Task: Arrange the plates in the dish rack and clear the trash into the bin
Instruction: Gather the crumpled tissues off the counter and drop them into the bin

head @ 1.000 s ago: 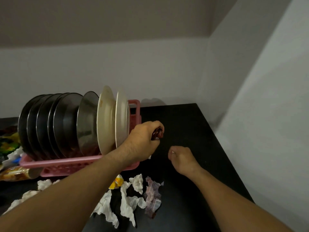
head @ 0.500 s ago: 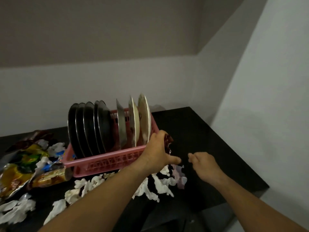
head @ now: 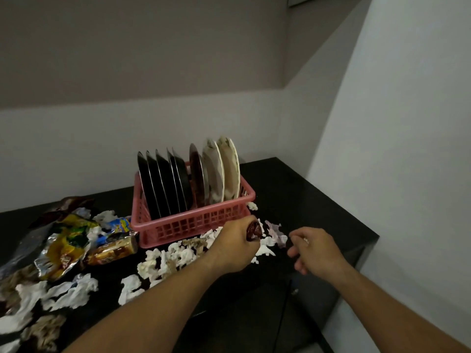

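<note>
Countertop, glossy and black, carries a pink plastic lattice rack where round plates stand on edge: dark ones at left, cream ones at right. Crinkled foil wrappers lie left of the rack, with torn white tissue scraps strewn in front. The left hand clenches a crumpled dark-red wrapper near the rack's front corner. The right hand hangs loosely curled, holding nothing.

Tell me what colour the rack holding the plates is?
Pink. The dish rack is a pink plastic lattice basket, seen best in the head view.
</note>
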`<move>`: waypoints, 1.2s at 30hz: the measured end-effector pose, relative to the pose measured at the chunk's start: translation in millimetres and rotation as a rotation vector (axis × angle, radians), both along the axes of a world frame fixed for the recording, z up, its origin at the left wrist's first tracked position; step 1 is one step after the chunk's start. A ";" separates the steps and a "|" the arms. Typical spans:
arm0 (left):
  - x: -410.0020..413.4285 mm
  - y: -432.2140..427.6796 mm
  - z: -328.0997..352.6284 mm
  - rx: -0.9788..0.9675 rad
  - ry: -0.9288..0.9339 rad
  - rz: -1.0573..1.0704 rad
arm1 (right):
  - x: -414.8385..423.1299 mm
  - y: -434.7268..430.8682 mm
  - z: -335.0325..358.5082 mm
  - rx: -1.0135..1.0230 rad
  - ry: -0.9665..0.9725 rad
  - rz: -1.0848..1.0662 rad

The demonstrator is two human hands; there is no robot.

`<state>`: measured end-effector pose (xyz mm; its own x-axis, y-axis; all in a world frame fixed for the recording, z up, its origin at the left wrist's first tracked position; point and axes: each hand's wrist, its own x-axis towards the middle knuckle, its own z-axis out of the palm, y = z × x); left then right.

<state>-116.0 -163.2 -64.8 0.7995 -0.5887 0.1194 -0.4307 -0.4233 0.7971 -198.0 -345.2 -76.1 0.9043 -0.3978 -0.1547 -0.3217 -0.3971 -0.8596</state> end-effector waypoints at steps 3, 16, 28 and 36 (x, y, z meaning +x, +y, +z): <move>-20.3 5.1 -7.4 0.011 -0.064 0.103 | -22.8 7.3 0.4 -0.087 -0.010 0.007; -123.9 54.2 -99.9 0.215 0.175 0.080 | -115.5 75.8 -97.6 -0.135 0.138 0.071; -105.0 145.2 -312.3 0.424 0.139 0.217 | -125.6 144.9 -308.5 -0.162 0.421 0.295; -86.9 215.5 -515.1 0.522 0.188 0.371 | -47.7 206.2 -536.8 -0.378 0.553 0.612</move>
